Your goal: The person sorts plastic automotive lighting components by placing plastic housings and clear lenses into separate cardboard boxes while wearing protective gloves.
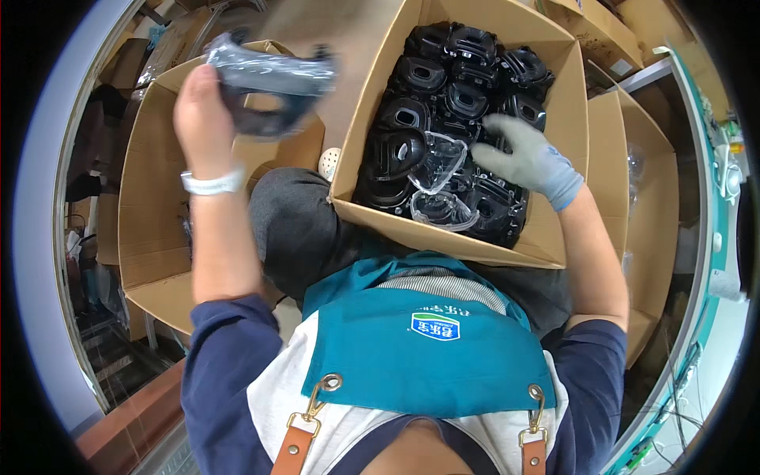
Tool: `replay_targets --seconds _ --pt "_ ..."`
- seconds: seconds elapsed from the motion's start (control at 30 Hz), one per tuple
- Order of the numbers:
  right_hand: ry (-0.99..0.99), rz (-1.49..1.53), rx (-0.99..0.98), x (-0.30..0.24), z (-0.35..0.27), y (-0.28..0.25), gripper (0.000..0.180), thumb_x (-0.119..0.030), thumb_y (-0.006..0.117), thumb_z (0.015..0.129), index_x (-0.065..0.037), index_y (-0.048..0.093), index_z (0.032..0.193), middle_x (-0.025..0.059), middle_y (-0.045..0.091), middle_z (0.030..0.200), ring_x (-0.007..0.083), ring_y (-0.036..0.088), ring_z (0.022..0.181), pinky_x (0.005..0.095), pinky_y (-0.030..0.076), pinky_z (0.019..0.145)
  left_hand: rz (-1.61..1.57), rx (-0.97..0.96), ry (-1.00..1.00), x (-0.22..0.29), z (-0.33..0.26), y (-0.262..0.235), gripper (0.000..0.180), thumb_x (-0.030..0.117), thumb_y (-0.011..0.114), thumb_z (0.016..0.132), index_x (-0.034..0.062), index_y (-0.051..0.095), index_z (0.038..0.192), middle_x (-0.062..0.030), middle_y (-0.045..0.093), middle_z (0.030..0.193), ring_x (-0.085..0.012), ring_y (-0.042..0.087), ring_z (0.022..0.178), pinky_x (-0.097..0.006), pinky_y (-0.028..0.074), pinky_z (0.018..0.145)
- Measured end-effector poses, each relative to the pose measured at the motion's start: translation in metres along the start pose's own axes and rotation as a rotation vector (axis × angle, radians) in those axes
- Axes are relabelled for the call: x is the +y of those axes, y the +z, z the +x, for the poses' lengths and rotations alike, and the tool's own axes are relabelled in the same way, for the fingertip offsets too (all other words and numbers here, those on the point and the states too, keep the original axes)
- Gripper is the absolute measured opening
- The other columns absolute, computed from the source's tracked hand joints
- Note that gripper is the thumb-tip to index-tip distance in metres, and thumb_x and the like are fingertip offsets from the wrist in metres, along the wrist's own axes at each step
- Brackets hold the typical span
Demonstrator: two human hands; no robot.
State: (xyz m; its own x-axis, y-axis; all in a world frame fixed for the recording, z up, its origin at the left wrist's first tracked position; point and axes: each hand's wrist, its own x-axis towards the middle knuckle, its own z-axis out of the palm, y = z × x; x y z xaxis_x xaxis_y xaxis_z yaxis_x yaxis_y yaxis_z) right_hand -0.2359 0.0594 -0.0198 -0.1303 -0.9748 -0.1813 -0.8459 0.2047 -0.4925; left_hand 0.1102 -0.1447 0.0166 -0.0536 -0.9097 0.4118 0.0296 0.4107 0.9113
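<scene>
Over open cartons (154, 174), left fingers (203, 85) grip a black part (273, 73), long axis crosswise; right fingers (492, 161) parted.

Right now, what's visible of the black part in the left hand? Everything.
The black part looks plastic, with a glossy, clear film-like layer across its upper side and an opening lower down. Motion blur hides finer detail. The bare left hand grips its left end, holding it raised; in view it overlaps the left carton.
</scene>
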Motion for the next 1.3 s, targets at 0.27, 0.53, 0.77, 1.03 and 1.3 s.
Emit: replay_targets --seconds 0.27,0.53,0.77,1.03,1.3 --pt "-0.259 -0.488 -0.419 0.038 -0.048 0.091 0.055 -0.039 0.067 0.076 -0.018 0.058 0.126 0.0153 0.047 0.139 0.0371 0.040 0.130 0.0441 0.036 0.107 1.625 -0.365 -0.304 -0.075 0.019 -0.176 0.048 0.047 0.055 0.089 0.0012 0.065 0.102 -0.0248 0.065 0.102 -0.0385 0.062 0.099 -0.047 0.048 0.085" --pt "0.034 0.461 -0.645 -0.026 -0.022 0.024 0.032 -0.031 0.068 0.083 0.000 0.068 0.090 0.0055 0.065 0.076 0.0110 0.060 0.072 0.0257 0.048 0.065 0.705 -0.357 -0.145 -0.069 -0.019 -0.106 0.054 0.032 0.067 0.086 -0.0012 0.052 0.127 -0.0182 0.058 0.126 -0.0289 0.055 0.118 -0.037 0.042 0.101" --pt "-0.278 1.511 -0.337 -0.023 -0.037 -0.038 0.024 -0.012 0.055 0.092 0.005 0.060 0.109 0.0125 0.066 0.097 0.0189 0.065 0.086 0.0282 0.052 0.081 -0.572 -1.078 -0.298 0.018 -0.090 0.082 0.039 0.024 0.069 0.087 0.0038 0.056 0.118 -0.0110 0.062 0.117 -0.0220 0.061 0.107 -0.036 0.047 0.091" --pt "-0.394 0.478 0.838 -0.021 -0.057 0.010 0.081 0.005 0.063 0.084 -0.004 0.014 0.148 0.0176 0.037 0.140 0.0215 0.045 0.124 0.0351 0.045 0.099 -0.240 -1.162 -0.029 0.064 -0.117 0.191 0.035 0.009 0.060 0.089 0.0045 0.052 0.123 -0.0142 0.059 0.124 -0.0203 0.062 0.105 -0.034 0.050 0.091" --pt "-0.530 1.855 0.793 0.035 -0.095 -0.038 0.077 -0.047 0.063 0.087 -0.013 0.029 0.147 0.0164 0.043 0.140 0.0311 0.047 0.126 0.0506 0.037 0.109 -0.087 -1.077 -0.321 0.005 -0.154 0.279 0.040 0.027 0.067 0.085 0.0029 0.056 0.115 -0.0113 0.062 0.115 -0.0220 0.060 0.104 -0.036 0.045 0.093"
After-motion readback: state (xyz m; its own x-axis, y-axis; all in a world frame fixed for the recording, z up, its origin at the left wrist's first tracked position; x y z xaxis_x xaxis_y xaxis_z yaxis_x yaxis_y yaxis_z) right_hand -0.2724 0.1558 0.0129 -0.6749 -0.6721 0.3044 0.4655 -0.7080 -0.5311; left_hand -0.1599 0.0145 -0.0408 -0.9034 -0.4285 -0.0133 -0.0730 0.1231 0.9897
